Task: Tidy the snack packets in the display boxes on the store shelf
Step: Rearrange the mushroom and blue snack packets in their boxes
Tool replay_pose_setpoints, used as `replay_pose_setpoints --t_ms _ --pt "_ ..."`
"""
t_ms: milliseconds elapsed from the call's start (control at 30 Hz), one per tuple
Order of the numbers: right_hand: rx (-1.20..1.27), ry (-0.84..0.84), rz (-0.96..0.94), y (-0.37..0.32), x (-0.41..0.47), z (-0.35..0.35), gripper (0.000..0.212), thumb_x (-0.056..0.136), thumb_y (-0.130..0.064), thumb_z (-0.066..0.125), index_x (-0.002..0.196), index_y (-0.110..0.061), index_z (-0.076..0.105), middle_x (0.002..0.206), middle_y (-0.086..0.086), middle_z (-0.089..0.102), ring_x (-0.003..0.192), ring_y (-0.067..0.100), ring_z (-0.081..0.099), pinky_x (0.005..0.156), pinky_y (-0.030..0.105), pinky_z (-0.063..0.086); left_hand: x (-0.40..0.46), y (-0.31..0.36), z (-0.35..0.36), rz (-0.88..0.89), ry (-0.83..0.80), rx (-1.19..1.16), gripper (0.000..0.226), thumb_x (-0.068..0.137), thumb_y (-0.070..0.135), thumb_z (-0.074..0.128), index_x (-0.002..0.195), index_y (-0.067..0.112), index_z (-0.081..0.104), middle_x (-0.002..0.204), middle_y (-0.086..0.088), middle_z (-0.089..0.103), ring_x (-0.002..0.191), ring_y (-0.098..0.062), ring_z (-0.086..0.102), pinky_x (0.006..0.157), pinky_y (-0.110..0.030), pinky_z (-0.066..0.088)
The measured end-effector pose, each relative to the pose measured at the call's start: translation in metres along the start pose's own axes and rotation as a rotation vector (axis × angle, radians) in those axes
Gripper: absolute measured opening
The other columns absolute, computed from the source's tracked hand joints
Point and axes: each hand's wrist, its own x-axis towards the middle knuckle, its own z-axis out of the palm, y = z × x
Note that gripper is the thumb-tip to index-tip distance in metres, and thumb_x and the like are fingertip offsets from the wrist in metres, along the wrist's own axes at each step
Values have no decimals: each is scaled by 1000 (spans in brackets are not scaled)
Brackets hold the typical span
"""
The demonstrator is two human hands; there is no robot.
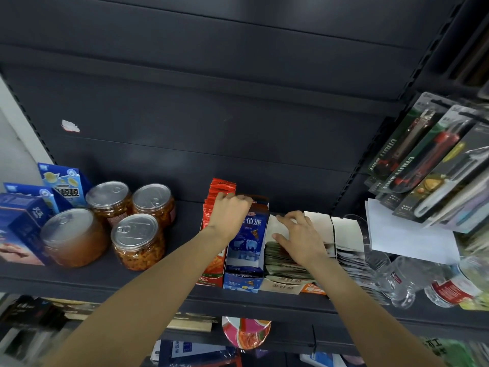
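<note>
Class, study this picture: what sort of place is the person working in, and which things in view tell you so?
Most likely a small shop. Dark metal shelving carries goods in rows: cardboard display boxes of snack packets, clear jars with silver pull-tab lids, and carded utility knives hanging on the right.

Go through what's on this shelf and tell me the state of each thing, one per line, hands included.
Left hand: fingers curled over the tops of the packets at the back.
Right hand: fingers spread, resting on the greenish packets.
Red snack packets: upright in a row.
Blue display box: upright, top open.
Greenish flat packets: stacked leaning in the cream box.
Four clear jars with pull-tab lids: sealed, upright.
Clear plastic bottle: lying on its side.
</note>
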Motion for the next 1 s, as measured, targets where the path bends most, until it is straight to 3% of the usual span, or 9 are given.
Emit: replay_pose_setpoints --t_ms 67,333,433,500,567,633,767,867,1000 --pt "-4 -11 -1 1 0 0 55 94 -41 51 144 -25 35 140 -3 31 130 14 33 102 32 40 0 -1 -5 -1 81 -16 36 88 10 60 122 18 57 135 -1 53 123 -22 45 97 -38 32" --pt "-28 -87 -25 -12 0 -13 52 98 -46 34 146 -26 31 147 3 29 136 20 29 109 38 32 -32 -22 -36 -212 369 -384 9 91 18 59 96 18 67 98 3 67 98 -17 49 80 -28 36" --pt "135 -13 0 -34 -7 -30 49 101 -42 26 138 -16 44 130 12 49 121 25 45 96 36 41 -39 -30 -51 -237 369 -522 8 92 18 59 95 18 65 96 5 64 94 -10 45 76 -25 39" --pt "413 -67 176 -50 -11 -42 58 100 -48 20 122 -6 54 102 17 65 95 28 61 76 33 46 -40 -34 -62 -250 413 -572 7 92 18 57 94 18 63 94 7 60 91 -8 43 75 -23 36" --pt "885 -287 494 -63 -12 -47 64 95 -60 20 116 -9 52 93 22 68 79 28 66 64 30 49 -40 -37 -71 -231 447 -617 5 91 16 57 92 18 62 92 8 59 90 -8 45 73 -21 34" --pt "1330 -419 690 -71 -13 -47 63 93 -63 30 118 -8 48 100 29 64 81 32 66 63 34 53 -43 -37 -79 -195 461 -704 6 91 14 57 90 17 62 90 10 58 88 -8 47 72 -17 35" --pt "1962 -327 808 -70 -10 -37 48 94 -40 52 115 3 52 110 28 60 91 32 64 64 38 58 -52 -42 -88 -111 420 -934 7 91 13 58 91 18 62 92 9 60 92 -6 57 81 -17 45" --pt "2001 -200 743 -69 -13 -35 13 91 -5 57 102 3 56 107 23 61 89 27 64 62 32 59 -61 -54 -85 -112 338 -1071 14 91 12 58 92 25 64 104 8 62 99 -2 59 85 -13 46" --pt "1826 -60 580 -68 -16 -36 22 89 3 55 109 -5 57 100 15 63 89 23 62 62 34 57 -75 -62 -77 -276 164 -1347 21 96 17 50 104 32 62 113 4 64 106 -13 62 87 -25 53"
